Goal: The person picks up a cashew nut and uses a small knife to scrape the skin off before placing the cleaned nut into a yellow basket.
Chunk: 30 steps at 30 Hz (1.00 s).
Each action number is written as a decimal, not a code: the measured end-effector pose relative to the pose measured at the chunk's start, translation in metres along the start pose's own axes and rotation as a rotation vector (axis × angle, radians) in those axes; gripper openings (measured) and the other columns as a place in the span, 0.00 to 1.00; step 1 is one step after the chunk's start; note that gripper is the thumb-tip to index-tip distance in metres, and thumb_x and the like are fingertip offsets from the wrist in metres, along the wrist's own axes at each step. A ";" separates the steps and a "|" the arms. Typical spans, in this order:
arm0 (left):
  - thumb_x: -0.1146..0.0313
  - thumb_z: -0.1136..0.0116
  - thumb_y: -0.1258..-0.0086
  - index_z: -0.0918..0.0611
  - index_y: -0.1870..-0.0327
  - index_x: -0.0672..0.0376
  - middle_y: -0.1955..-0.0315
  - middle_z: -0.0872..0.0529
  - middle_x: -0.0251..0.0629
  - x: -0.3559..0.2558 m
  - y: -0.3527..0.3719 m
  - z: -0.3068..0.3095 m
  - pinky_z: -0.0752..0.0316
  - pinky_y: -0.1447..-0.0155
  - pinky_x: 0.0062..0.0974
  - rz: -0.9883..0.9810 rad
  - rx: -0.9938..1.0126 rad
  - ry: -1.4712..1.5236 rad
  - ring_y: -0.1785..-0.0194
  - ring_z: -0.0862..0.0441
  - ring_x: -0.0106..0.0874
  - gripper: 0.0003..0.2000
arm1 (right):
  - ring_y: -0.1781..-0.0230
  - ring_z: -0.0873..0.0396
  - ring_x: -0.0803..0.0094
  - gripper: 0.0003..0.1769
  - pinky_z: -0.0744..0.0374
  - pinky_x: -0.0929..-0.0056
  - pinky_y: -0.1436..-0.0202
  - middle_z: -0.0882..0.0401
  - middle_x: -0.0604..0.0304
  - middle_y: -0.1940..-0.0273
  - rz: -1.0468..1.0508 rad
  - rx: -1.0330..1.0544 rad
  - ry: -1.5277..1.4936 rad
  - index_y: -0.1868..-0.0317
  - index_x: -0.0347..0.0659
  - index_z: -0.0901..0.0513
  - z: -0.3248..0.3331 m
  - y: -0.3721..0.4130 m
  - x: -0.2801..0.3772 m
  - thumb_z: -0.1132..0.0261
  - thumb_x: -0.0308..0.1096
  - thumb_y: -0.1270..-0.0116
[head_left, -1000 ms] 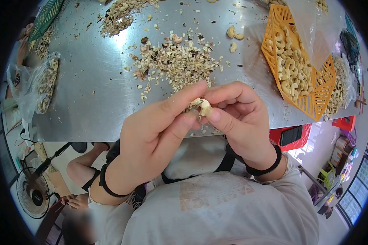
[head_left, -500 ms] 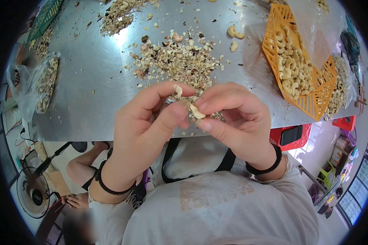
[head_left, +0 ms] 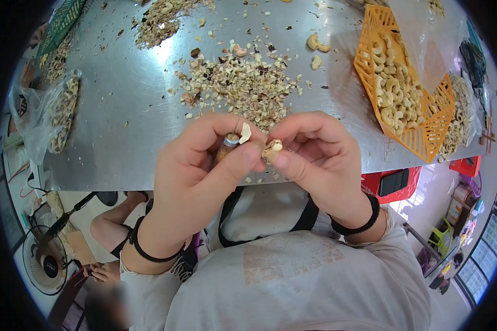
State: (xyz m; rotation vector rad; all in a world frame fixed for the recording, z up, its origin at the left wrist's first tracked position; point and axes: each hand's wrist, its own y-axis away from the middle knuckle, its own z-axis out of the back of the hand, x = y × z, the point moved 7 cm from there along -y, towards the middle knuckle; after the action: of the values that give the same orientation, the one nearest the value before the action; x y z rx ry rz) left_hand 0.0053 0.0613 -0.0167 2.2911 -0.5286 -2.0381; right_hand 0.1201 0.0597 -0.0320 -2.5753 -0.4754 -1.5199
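Note:
My left hand (head_left: 201, 157) is closed around a small tool with a brown handle and a silver collar (head_left: 230, 141); its working end is hidden. A pale flake (head_left: 245, 133) clings by the left index finger. Between thumb and fingers, my right hand (head_left: 317, 157) pinches a cashew nut (head_left: 274, 146), which lies right at the left thumb tip. Just beyond both hands, a heap of cashew skins and chips (head_left: 240, 83) is spread on the metal table (head_left: 121, 116).
To the right stands an orange basket (head_left: 364, 66) holding peeled cashews (head_left: 395, 96). A few loose cashews (head_left: 317, 44) lie left of it. On the left is a clear bag of pieces (head_left: 63, 113). A phone (head_left: 394, 182) rests on something red below the table edge.
The cashew has turned between the fingers. My left hand has rolled slightly, showing more of the tool's handle and collar, and the flake by the index finger sits differently.

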 end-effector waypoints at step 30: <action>0.79 0.51 0.44 0.31 0.50 0.61 0.66 0.22 0.40 -0.017 0.008 -0.010 0.30 0.68 0.17 -0.339 0.104 -0.553 0.70 0.23 0.26 0.18 | 0.68 0.31 0.79 0.11 0.31 0.81 0.63 0.29 0.60 0.68 0.313 -0.111 0.271 0.68 0.35 0.30 0.002 0.005 0.017 0.38 0.18 0.53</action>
State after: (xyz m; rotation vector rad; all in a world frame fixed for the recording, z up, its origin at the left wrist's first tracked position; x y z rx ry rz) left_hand 0.0116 0.0567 0.0026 1.9502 -0.2694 -2.8940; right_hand 0.1312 0.0595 -0.0176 -2.3242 0.0419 -1.7772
